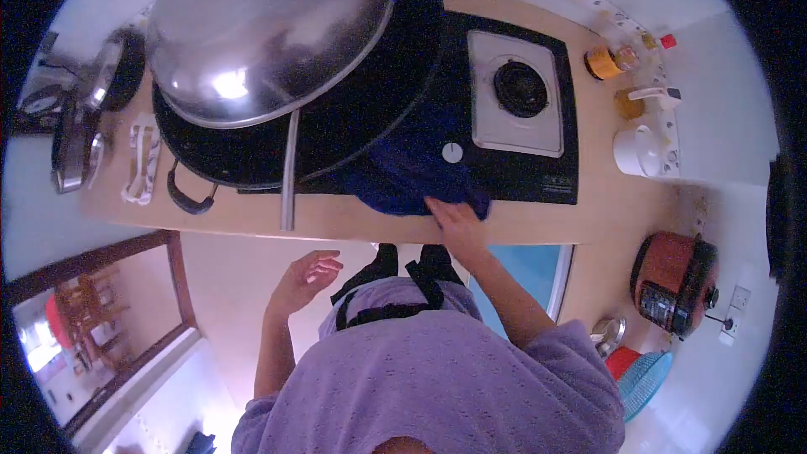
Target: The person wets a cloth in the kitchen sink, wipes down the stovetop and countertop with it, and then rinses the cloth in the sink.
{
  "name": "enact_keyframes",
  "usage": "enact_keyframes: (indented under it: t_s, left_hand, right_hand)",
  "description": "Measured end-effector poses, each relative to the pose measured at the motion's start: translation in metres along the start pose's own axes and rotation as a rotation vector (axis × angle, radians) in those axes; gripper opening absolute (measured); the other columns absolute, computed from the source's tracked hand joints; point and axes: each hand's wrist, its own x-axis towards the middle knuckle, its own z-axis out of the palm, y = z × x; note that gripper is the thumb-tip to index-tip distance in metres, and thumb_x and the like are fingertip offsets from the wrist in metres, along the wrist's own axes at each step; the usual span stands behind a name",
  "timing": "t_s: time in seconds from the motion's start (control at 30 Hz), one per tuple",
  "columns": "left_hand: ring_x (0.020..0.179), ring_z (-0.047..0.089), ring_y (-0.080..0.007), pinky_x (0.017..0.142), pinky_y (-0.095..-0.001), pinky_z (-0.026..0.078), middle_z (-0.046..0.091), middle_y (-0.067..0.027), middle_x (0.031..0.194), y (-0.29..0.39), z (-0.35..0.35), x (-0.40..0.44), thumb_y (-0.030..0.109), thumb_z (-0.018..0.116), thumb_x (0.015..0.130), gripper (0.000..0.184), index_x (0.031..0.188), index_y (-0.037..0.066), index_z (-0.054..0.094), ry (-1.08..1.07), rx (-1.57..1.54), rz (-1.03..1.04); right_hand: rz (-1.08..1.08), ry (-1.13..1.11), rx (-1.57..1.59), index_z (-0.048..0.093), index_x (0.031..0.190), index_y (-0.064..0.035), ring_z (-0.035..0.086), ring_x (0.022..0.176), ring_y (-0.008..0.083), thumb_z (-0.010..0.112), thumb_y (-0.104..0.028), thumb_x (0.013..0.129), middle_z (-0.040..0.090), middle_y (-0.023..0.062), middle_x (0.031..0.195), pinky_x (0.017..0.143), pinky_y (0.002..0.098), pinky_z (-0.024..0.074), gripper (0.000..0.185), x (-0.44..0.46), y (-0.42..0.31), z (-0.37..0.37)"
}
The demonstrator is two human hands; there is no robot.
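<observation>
My right hand (pixel 458 229) is at the front edge of the stove, its fingers closed on the near edge of a dark blue cloth (pixel 403 181). The cloth lies bunched over the front of the black gas stove (pixel 551 189), beside a white knob (pixel 452 152). In front of the counter, my left hand (pixel 309 276) hangs in the air with loosely bent fingers and holds nothing. A large black wok (pixel 370 130) stands on the stove's left side. Its domed metal lid (pixel 277 25) sits tilted on top, and a metal handle (pixel 289 172) sticks out below the lid.
The right burner (pixel 519 90) is uncovered. Jars (pixel 602 64) and a white mug (pixel 636 151) line the wall. A red-brown electric cooker (pixel 672 277) and a teal basket (pixel 646 382) are farther right. Pans (pixel 122 67) and a white rack (pixel 143 160) are at left.
</observation>
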Motion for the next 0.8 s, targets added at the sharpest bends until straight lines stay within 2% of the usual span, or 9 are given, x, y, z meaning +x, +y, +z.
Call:
enact_keyframes:
  t_s: [0.07, 0.13, 0.2, 0.3, 0.4, 0.5, 0.6, 0.7, 0.8]
  left_hand:
    - [0.097, 0.060, -0.0155, 0.086, -0.0292, 0.047, 0.065, -0.0074, 0.102, 0.005, 0.007, 0.010, 0.008, 0.061, 0.088, 0.032, 0.119, 0.005, 0.056, -0.009, 0.001, 0.049]
    - [0.096, 0.061, -0.0160, 0.086, -0.0296, 0.047, 0.066, -0.0072, 0.101, 0.013, 0.018, 0.021, 0.010, 0.063, 0.087, 0.033, 0.119, 0.006, 0.056, -0.014, -0.005, 0.119]
    - [0.099, 0.060, -0.0193, 0.086, -0.0320, 0.047, 0.064, -0.0084, 0.105, 0.028, 0.037, 0.040, 0.010, 0.065, 0.084, 0.036, 0.119, 0.006, 0.056, 0.019, 0.161, 0.267]
    - [0.105, 0.058, -0.0248, 0.088, -0.0358, 0.047, 0.061, -0.0107, 0.113, 0.066, 0.073, 0.076, 0.010, 0.067, 0.079, 0.041, 0.119, 0.006, 0.056, 0.145, 0.563, 0.592]
    - [0.112, 0.054, -0.0310, 0.091, -0.0372, 0.046, 0.056, -0.0136, 0.121, 0.127, 0.103, 0.109, 0.008, 0.067, 0.075, 0.045, 0.119, 0.007, 0.057, 0.366, 0.936, 0.851]
    - [0.112, 0.053, -0.0316, 0.094, -0.0383, 0.044, 0.057, -0.0133, 0.119, 0.126, 0.113, 0.165, 0.004, 0.065, 0.072, 0.044, 0.116, 0.007, 0.057, 0.624, 1.268, 0.716]
    - [0.111, 0.054, -0.0329, 0.096, -0.0403, 0.043, 0.058, -0.0128, 0.117, 0.120, 0.092, 0.190, 0.000, 0.061, 0.070, 0.042, 0.111, 0.006, 0.056, 0.271, 1.265, 0.330]
    - [0.108, 0.054, -0.0335, 0.096, -0.0412, 0.042, 0.059, -0.0124, 0.114, 0.109, 0.092, 0.176, -0.004, 0.056, 0.069, 0.039, 0.107, 0.005, 0.057, 0.428, 1.126, 0.428]
    - [0.106, 0.055, -0.0349, 0.096, -0.0398, 0.043, 0.059, -0.0154, 0.110, 0.092, 0.087, 0.146, -0.008, 0.052, 0.069, 0.040, 0.107, 0.004, 0.057, 0.576, 1.004, 0.657]
  right_hand:
    - [0.091, 0.110, -0.054, 0.061, 0.112, -0.0062, 0.058, 0.089, 0.0293, 0.056, -0.007, 0.075, 0.062, 0.0130, 0.102, 0.081, 0.0390, 0.0471, 0.037, -0.027, 0.040, -0.011]
    - [0.310, 0.200, -0.147, 0.062, 0.100, -0.0045, 0.058, 0.089, 0.0316, 0.054, -0.005, 0.075, 0.061, 0.0143, 0.090, 0.079, 0.0397, 0.0463, 0.026, -0.046, 0.075, -0.033]
    - [0.508, 0.262, -0.080, 0.059, 0.092, -0.0015, 0.056, 0.087, 0.0346, 0.053, -0.002, 0.077, 0.059, 0.0159, 0.088, 0.075, 0.0408, 0.0452, 0.016, -0.053, 0.101, -0.066]
    - [0.441, 0.407, -0.007, 0.057, 0.092, 0.0011, 0.054, 0.083, 0.0368, 0.053, 0.000, 0.079, 0.056, 0.0167, 0.084, 0.073, 0.0408, 0.0446, 0.013, -0.064, 0.125, -0.080]
    - [0.439, 0.457, -0.135, 0.057, 0.092, 0.0016, 0.054, 0.082, 0.0378, 0.053, 0.002, 0.081, 0.056, 0.0176, 0.086, 0.072, 0.0409, 0.0447, 0.012, -0.065, 0.126, -0.101]
    - [0.372, 0.343, -0.116, 0.058, 0.095, 0.0001, 0.056, 0.088, 0.0360, 0.054, 0.003, 0.080, 0.059, 0.0166, 0.092, 0.076, 0.0403, 0.0457, 0.016, -0.058, 0.117, -0.136]
    - [0.157, 0.295, 0.081, 0.059, 0.099, -0.0009, 0.057, 0.098, 0.0342, 0.053, 0.004, 0.080, 0.061, 0.0152, 0.101, 0.084, 0.0383, 0.0461, 0.021, -0.041, 0.093, -0.173]
    - [-0.008, 0.234, 0.278, 0.060, 0.103, -0.0017, 0.057, 0.103, 0.0321, 0.051, 0.005, 0.080, 0.061, 0.0144, 0.109, 0.089, 0.0358, 0.0458, 0.025, -0.027, 0.070, -0.188]
    - [0.102, 0.116, 0.593, 0.059, 0.106, -0.0020, 0.056, 0.107, 0.0304, 0.051, 0.005, 0.081, 0.060, 0.0143, 0.114, 0.090, 0.0329, 0.0455, 0.027, -0.023, 0.064, -0.183]
